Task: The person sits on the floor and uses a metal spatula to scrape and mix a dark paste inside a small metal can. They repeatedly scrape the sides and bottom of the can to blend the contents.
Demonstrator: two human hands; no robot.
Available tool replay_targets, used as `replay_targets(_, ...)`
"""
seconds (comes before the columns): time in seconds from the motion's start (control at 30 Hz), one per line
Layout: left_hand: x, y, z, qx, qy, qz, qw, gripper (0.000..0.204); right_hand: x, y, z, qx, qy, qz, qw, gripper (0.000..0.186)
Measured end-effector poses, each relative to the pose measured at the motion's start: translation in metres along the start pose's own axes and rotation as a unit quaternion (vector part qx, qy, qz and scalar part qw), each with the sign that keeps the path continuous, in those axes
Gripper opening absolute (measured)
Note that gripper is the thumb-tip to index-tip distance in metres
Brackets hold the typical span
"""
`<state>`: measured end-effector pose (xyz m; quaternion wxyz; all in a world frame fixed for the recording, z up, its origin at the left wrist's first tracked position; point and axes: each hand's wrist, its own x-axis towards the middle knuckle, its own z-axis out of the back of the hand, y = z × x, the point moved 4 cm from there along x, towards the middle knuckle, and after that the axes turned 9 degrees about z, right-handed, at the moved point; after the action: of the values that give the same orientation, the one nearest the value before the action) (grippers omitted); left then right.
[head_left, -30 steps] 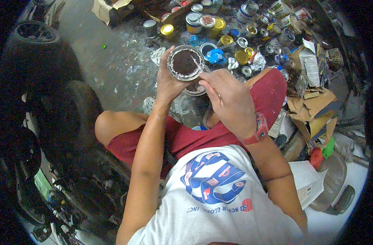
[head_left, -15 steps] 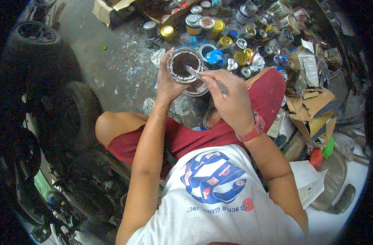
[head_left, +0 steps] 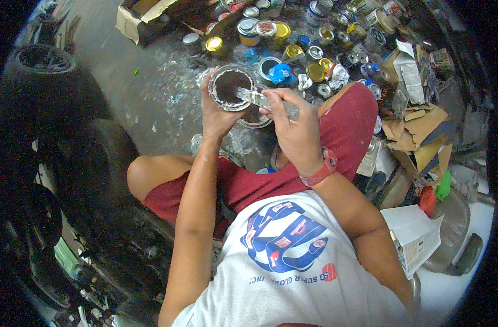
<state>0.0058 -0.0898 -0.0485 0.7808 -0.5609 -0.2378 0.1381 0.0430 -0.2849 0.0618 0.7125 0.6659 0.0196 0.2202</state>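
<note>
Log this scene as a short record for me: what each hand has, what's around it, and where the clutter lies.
Left hand: the hand grips a round container by its side
Container: open, dark inside, pale smears around the rim
Right hand: the other hand holds a flat tool, its far end at the container's mouth
Right wrist: red watch
Ahead, to the right: many cans, a crumpled blue item
Right side: torn cardboard, printed paper
</note>
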Motion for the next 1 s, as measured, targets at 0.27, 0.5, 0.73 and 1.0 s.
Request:
replay_targets(0.27,-0.001,0.004,-0.005,-0.065,0.008,0.052,0.996,0.128,0.003,-0.005,-0.004,-0.054,0.005,0.038,0.998,0.022)
replay_targets(0.5,-0.001,-0.003,-0.005,-0.074,0.017,0.073,0.994,0.127,-0.006,0.003,-0.004,0.071,-0.049,-0.042,0.995,0.029)
replay_targets(0.73,-0.001,0.003,-0.005,-0.075,0.016,0.080,0.994,0.131,-0.022,0.010,0.000,0.149,-0.088,-0.081,0.981,0.031)
replay_targets(1.0,-0.003,0.010,-0.001,-0.059,-0.011,0.014,0.998,0.142,-0.024,0.036,0.020,0.057,-0.029,-0.018,0.998,0.024)
